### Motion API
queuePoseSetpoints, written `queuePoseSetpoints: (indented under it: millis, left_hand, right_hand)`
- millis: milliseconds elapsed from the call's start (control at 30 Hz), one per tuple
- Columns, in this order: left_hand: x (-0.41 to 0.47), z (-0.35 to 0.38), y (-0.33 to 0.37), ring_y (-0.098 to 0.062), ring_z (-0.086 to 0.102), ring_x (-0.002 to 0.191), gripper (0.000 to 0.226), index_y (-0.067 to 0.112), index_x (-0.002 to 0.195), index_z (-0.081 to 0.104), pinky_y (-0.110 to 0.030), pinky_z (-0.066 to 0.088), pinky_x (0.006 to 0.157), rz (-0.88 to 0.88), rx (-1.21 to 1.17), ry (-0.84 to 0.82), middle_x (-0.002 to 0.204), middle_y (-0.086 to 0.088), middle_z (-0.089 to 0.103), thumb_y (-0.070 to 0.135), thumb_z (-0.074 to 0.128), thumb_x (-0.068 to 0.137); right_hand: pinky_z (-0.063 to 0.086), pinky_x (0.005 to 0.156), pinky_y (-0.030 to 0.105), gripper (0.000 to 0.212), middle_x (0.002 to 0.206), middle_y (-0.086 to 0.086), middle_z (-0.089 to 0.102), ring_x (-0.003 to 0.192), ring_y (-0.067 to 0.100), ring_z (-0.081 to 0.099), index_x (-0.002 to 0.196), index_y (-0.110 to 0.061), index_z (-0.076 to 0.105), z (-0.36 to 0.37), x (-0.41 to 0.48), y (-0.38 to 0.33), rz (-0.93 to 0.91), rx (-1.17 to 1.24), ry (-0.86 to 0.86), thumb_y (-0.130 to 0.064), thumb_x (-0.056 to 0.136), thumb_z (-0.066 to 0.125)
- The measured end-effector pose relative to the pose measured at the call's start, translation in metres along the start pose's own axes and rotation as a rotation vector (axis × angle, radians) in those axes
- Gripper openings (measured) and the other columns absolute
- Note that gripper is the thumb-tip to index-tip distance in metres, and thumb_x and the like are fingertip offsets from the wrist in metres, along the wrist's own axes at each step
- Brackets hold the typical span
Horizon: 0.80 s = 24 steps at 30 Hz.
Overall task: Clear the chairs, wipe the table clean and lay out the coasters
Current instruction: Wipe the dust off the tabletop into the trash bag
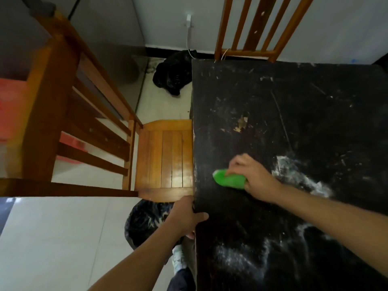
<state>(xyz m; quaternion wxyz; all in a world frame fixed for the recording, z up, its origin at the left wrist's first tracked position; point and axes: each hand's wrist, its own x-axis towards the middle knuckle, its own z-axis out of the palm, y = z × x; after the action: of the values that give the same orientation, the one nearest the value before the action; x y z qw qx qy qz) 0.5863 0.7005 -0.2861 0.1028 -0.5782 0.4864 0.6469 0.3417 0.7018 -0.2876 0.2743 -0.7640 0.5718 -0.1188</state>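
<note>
A dark, scratched table point(294, 114) fills the right half of the head view, smeared with white powder point(302, 181) near its middle and front. My right hand point(252, 175) presses a green cloth point(230, 180) flat on the table near its left edge. My left hand point(185, 215) grips that left edge, thumb on top. A wooden chair point(165, 156) stands at the table's left side, its seat bare and partly tucked under. A second wooden chair point(256, 28) shows its slatted back at the far end.
A black bag point(174, 74) lies on the pale tiled floor beyond the left chair. Another black bag point(147, 219) sits on the floor below my left hand. A white charger and cable point(188, 24) hang on the far wall. Something red point(12, 110) shows behind the chair at far left.
</note>
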Motion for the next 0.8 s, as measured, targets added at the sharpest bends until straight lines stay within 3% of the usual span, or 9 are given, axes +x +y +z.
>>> queuePoseSetpoints:
  millis: [100,167,267,367,467,600,700,800]
  left_hand:
    - [-0.005,0.000,0.002,-0.030,0.071,0.081,0.035,0.011,0.121,0.054,-0.045,0.062,0.064,0.024,0.015,0.019,0.106,-0.010,0.065,0.014,0.067,0.089]
    - [-0.005,-0.001,0.002,-0.030,0.070,0.082,0.033,0.012,0.120,0.054,-0.042,0.062,0.062,0.032,0.038,0.019,0.105,-0.009,0.064,0.015,0.067,0.089]
    - [-0.005,0.000,0.000,-0.032,0.069,0.081,0.037,0.012,0.122,0.055,-0.039,0.061,0.056,0.041,0.058,0.022,0.108,-0.013,0.065,0.018,0.069,0.088]
    - [-0.006,0.000,-0.002,-0.036,0.071,0.078,0.036,0.012,0.119,0.056,-0.045,0.061,0.057,0.057,0.052,0.042,0.104,-0.014,0.067,0.021,0.069,0.088]
    - [-0.007,0.001,-0.005,-0.036,0.071,0.072,0.033,0.008,0.113,0.056,-0.047,0.061,0.058,0.058,0.055,0.062,0.097,-0.017,0.068,0.025,0.070,0.087]
    - [-0.012,0.000,-0.013,-0.038,0.072,0.080,0.032,0.005,0.114,0.056,-0.049,0.061,0.066,0.023,-0.028,0.006,0.101,-0.021,0.068,0.021,0.068,0.089]
    - [-0.016,-0.011,-0.012,-0.041,0.071,0.090,0.029,0.007,0.121,0.057,-0.050,0.059,0.080,-0.046,-0.149,-0.072,0.100,-0.024,0.072,0.006,0.061,0.092]
    - [-0.017,-0.018,0.006,-0.037,0.070,0.082,0.033,0.007,0.126,0.052,-0.040,0.061,0.070,-0.066,-0.287,0.044,0.099,-0.024,0.071,0.002,0.055,0.094]
  right_hand:
    - [0.043,0.075,0.028,0.032,0.096,-0.008,0.051,0.092,0.010,0.044,0.097,-0.023,0.072,0.000,-0.062,-0.007,0.019,-0.002,-0.195,0.000,0.074,0.072]
    - [0.042,0.075,0.027,0.038,0.094,-0.009,0.051,0.092,0.007,0.041,0.095,-0.023,0.073,-0.011,-0.059,-0.006,0.028,-0.016,-0.208,0.006,0.071,0.070]
    - [0.042,0.082,0.031,0.035,0.102,0.001,0.057,0.098,0.018,0.046,0.099,-0.014,0.073,-0.030,0.007,-0.008,0.100,-0.030,-0.012,0.010,0.075,0.065]
    - [0.037,0.089,0.030,0.046,0.110,0.010,0.058,0.105,0.027,0.049,0.111,-0.014,0.071,-0.028,0.096,-0.008,0.209,0.000,0.163,0.012,0.077,0.054]
    - [0.042,0.089,0.042,0.037,0.110,0.011,0.058,0.104,0.032,0.048,0.112,-0.017,0.070,-0.006,0.133,-0.016,0.247,-0.006,0.217,0.003,0.083,0.058]
    - [0.044,0.080,0.045,0.024,0.101,0.007,0.060,0.095,0.027,0.050,0.103,-0.015,0.074,0.013,0.080,-0.030,0.028,-0.020,0.123,-0.005,0.082,0.068]
    - [0.047,0.075,0.041,0.016,0.095,0.001,0.059,0.090,0.021,0.050,0.097,-0.020,0.075,0.024,0.002,-0.033,-0.086,0.014,-0.012,-0.027,0.085,0.066]
    - [0.048,0.076,0.040,0.021,0.093,-0.004,0.057,0.090,0.015,0.049,0.094,-0.022,0.074,0.027,-0.061,-0.035,-0.041,0.072,-0.080,-0.039,0.088,0.063]
